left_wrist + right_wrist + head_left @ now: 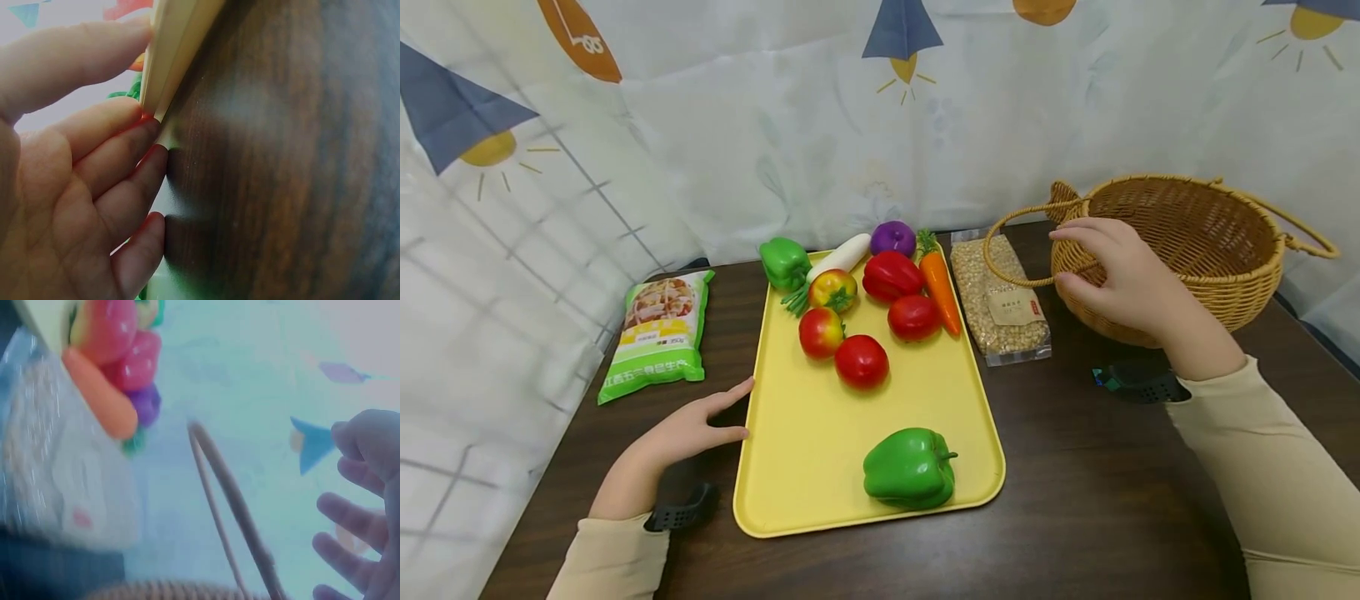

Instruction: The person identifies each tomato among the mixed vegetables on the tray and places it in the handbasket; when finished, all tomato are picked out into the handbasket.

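A yellow tray (805, 450) lies on the dark table with toy produce on it. My left hand (696, 427) is at its left edge, fingertips and thumb right at the rim (162, 69), fingers extended and gripping nothing. On the right stands a wicker basket (1225, 287), its near handle (996, 242) leaning out to the left. My right hand (1123, 271) hovers over the basket's left side, fingers loosely bent and apart. In the right wrist view the handle (234, 494) stands away from the spread fingers (353, 519), and nothing is held.
A large green pepper (910, 468) sits at the tray's front; a carrot (940, 292), tomatoes (861, 362) and other produce fill its far half. A bag of grains (1000, 296) lies between tray and basket. A green-white food packet (658, 333) lies left. A curtain (775, 125) hangs behind.
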Available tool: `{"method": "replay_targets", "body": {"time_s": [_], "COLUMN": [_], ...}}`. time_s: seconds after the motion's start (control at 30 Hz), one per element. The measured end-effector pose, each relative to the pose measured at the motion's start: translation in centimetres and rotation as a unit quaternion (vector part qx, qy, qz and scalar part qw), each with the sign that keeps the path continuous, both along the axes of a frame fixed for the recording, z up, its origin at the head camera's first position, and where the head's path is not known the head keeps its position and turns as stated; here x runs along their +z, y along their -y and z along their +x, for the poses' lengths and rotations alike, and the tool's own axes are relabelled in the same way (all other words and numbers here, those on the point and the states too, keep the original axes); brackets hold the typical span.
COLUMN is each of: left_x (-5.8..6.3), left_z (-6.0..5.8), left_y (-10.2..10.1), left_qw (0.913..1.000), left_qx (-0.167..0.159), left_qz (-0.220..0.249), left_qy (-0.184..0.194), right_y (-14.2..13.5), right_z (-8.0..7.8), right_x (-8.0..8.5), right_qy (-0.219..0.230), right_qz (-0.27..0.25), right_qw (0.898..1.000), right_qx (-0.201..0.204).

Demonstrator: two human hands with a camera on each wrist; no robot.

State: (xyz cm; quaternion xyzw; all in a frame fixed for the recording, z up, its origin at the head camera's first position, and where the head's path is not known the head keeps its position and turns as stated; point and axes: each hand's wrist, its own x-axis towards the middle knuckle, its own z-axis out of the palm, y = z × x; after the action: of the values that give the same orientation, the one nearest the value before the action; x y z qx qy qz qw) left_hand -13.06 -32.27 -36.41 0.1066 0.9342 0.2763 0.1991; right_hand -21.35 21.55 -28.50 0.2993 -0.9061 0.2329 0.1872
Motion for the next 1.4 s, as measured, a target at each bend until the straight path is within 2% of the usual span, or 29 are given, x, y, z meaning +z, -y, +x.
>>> {"method": "replay_targets", "body": {"time_s": [0.17,0.23,0.4,0.57,0.8,1.03,1.4], "left_x": [0.1,-0.1,-0.5,-0.6,-0.2,-0.2,-0.4], "left_z": [0.0,-0.1,-0.2,-0.3,-0.1,0.1,0.1], "left_y": [-0.1,-0.1,-0.3,-0.4,-0.2,0.1,0.2], "left_qw": [1.0000,1.0000,0.9999,0.9999,1.0000,1.0000,1.0000], "left_qx": [-0.002,-0.002,0.002,0.000,-0.004,-0.002,0.001], "left_qz": [0.003,0.003,0.011,0.011,0.000,-0.001,0.004], "left_qy": [0.000,-0.001,0.010,0.011,0.008,-0.003,-0.002], "right_y": [2.9,4.1,7.0,9.7,11.6,12.5,13.2], "right_z": [-0.1,-0.1,0.6,0.8,-0.5,-1.7,-2.5], "right_x": [-1.2,-1.6,-2.9,-3.9,-5.2,-6.4,-7.0], "right_qy": [-0.076,-0.073,-0.013,0.035,0.151,0.169,0.171], "right_qz": [0.019,0.029,0.060,0.083,0.053,0.045,0.081], "right_qw": [0.997,0.997,0.998,0.994,0.984,0.981,0.980], "right_qx": [0.013,0.014,0.022,0.056,0.075,0.083,0.060]}}
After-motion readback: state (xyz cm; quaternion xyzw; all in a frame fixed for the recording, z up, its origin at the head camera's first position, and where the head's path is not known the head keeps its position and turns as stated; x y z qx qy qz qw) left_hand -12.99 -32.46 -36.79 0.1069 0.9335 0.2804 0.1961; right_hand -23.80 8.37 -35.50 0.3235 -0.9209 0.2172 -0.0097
